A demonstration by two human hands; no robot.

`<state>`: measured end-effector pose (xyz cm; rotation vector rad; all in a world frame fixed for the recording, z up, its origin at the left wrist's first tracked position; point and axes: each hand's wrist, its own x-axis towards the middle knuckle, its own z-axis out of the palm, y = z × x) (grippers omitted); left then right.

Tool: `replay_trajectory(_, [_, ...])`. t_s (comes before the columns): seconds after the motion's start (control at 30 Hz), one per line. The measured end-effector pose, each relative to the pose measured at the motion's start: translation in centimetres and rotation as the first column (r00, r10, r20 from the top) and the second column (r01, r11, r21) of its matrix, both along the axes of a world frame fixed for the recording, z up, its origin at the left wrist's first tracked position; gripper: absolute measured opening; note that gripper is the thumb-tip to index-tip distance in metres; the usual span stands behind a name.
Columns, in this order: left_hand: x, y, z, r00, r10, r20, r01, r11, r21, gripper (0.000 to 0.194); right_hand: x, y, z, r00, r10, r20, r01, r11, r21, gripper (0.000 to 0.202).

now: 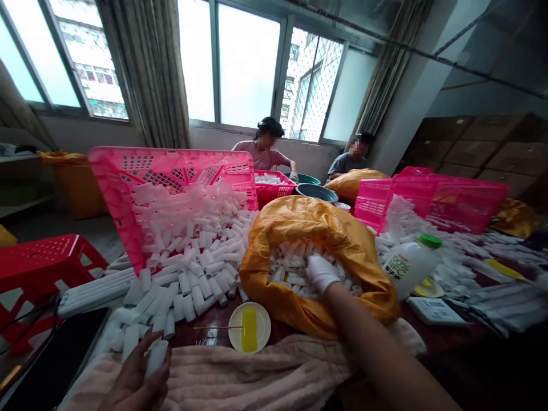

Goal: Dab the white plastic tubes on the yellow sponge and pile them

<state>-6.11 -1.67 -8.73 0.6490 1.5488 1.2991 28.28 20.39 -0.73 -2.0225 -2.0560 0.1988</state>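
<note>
My left hand (143, 374), bare, is at the bottom left with its fingers closed around a short white tube (156, 357). In a white glove, my right hand (322, 274) reaches into an orange sack (312, 311) and touches the white tubes (291, 257) inside; its fingertips are hidden among them. Between the hands, near the table's front edge, a small white plate (233, 338) carries a yellow sponge-like block (249, 330) and a thin stick. A large heap of white tubes (201, 268) spreads from a tipped pink basket (171, 157).
A pink cloth (240, 377) lies along the front edge. Right of the sack stand a green-capped bottle (413, 265) and a white scale-like device (439, 311). A red stool (43, 257) is at left. Two people (261, 149) sit across the table, near basins.
</note>
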Motion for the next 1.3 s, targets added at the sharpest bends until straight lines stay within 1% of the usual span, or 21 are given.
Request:
replay_trajectory(0.03, [0.6, 0.4, 0.3, 0.992, -0.069, -0.107, 0.067, 0.998, -0.015, 0.072, -0.5, 1.1, 0.2, 1.000, -0.024, 0.006, 0.024, 1.000, -0.003, 0.021])
replay_trajectory(0.07, [1.0, 0.9, 0.8, 0.962, -0.135, -0.236, 0.131, 0.991, -0.032, 0.064, -0.7, 1.7, 0.4, 0.999, -0.038, 0.012, 0.038, 0.999, 0.001, 0.019])
replay_trajectory(0.1, [1.3, 1.4, 1.2, 0.906, -0.197, -0.374, 0.193, 0.980, -0.048, 0.053, -0.8, 1.9, 0.7, 0.999, -0.041, 0.012, 0.041, 0.999, 0.017, 0.018])
replay_trajectory(0.13, [1.7, 2.0, 1.7, 0.827, -0.244, -0.507, 0.249, 0.967, -0.058, 0.042, -0.8, 1.6, 1.0, 0.999, -0.034, 0.006, 0.034, 0.999, 0.041, 0.018])
replay_trajectory(0.2, [2.4, 3.4, 2.4, 0.632, -0.271, -0.726, 0.348, 0.936, -0.046, 0.028, -0.9, -0.2, 1.6, 1.000, 0.007, -0.017, -0.005, 0.994, 0.111, 0.023])
replay_trajectory(0.23, [2.9, 4.2, 2.6, 0.530, -0.269, -0.804, 0.393, 0.918, -0.049, 0.024, -1.1, -1.6, 1.7, 0.994, 0.073, -0.078, -0.061, 0.986, 0.154, 0.025])
replay_trajectory(0.27, [3.4, 5.1, 2.6, 0.429, -0.277, -0.860, 0.426, 0.901, -0.077, 0.022, -1.6, -3.2, 1.8, 0.968, 0.180, -0.174, -0.148, 0.972, 0.185, 0.026])
replay_trajectory(0.3, [3.9, 5.9, 2.6, 0.328, -0.300, -0.896, 0.448, 0.884, -0.132, 0.022, -2.1, -4.8, 1.5, 0.906, 0.302, -0.298, -0.248, 0.947, 0.205, 0.027])
replay_trajectory(0.33, [4.4, 6.7, 2.5, 0.234, -0.334, -0.913, 0.458, 0.866, -0.200, 0.022, -2.8, -6.4, 1.0, 0.802, 0.414, -0.431, -0.353, 0.910, 0.218, 0.027])
replay_trajectory(0.37, [4.8, 7.4, 2.4, 0.157, -0.378, -0.912, 0.457, 0.847, -0.272, 0.022, -3.6, -7.8, 0.2, 0.681, 0.487, -0.548, -0.443, 0.869, 0.221, 0.027])
replay_trajectory(0.4, [5.2, 7.9, 2.2, 0.108, -0.426, -0.898, 0.454, 0.825, -0.336, 0.020, -4.3, -8.9, -0.8, 0.584, 0.512, -0.630, -0.498, 0.839, 0.219, 0.027])
replay_trajectory(0.43, [5.5, 8.3, 2.0, 0.091, -0.464, -0.881, 0.453, 0.807, -0.379, 0.019, -4.9, -9.6, -2.0, 0.541, 0.507, -0.671, -0.519, 0.829, 0.208, 0.026])
replay_trajectory(0.47, [5.6, 8.5, 1.8, 0.099, -0.491, -0.865, 0.458, 0.795, -0.399, 0.018, -5.5, -9.9, -3.2, 0.535, 0.494, -0.685, -0.508, 0.836, 0.207, 0.026])
replay_trajectory(0.57, [5.6, 8.7, 1.0, 0.183, -0.496, -0.849, 0.480, 0.798, -0.363, 0.020, -6.5, -9.1, -6.4, 0.606, 0.473, -0.640, -0.432, 0.871, 0.234, 0.024])
replay_trajectory(0.63, [5.5, 8.7, 0.5, 0.206, -0.466, -0.860, 0.485, 0.812, -0.324, 0.021, -7.0, -8.1, -7.4, 0.641, 0.468, -0.608, -0.414, 0.878, 0.240, 0.024])
replay_trajectory(0.77, [5.5, 8.6, -0.1, 0.187, -0.432, -0.882, 0.496, 0.816, -0.295, 0.018, -8.0, -7.6, -7.6, 0.626, 0.454, -0.634, -0.410, 0.883, 0.228, 0.025])
replay_trajectory(0.9, [5.7, 8.8, -0.6, 0.169, -0.425, -0.889, 0.493, 0.818, -0.298, 0.017, -8.0, -8.1, -7.5, 0.626, 0.510, -0.589, -0.476, 0.849, 0.230, 0.022])
replay_trajectory(1.0, [5.8, 8.8, -0.8, 0.166, -0.416, -0.894, 0.485, 0.824, -0.294, 0.017, -8.1, -8.3, -8.1, 0.605, 0.473, -0.640, -0.435, 0.870, 0.231, 0.024])
replay_trajectory(1.1, [5.8, 8.7, -0.8, 0.165, -0.414, -0.895, 0.478, 0.828, -0.295, 0.018, -8.4, -8.4, -8.6, 0.587, 0.417, -0.694, -0.380, 0.899, 0.218, 0.029])
replay_trajectory(1.23, [5.9, 8.6, -0.4, 0.166, -0.428, -0.888, 0.465, 0.828, -0.312, 0.019, -8.2, -8.5, -8.6, 0.604, 0.473, -0.641, -0.428, 0.871, 0.239, 0.022])
replay_trajectory(1.3, [5.9, 8.5, -0.2, 0.167, -0.433, -0.886, 0.468, 0.826, -0.315, 0.018, -7.9, -8.6, -8.5, 0.609, 0.482, -0.630, -0.417, 0.870, 0.262, 0.025])
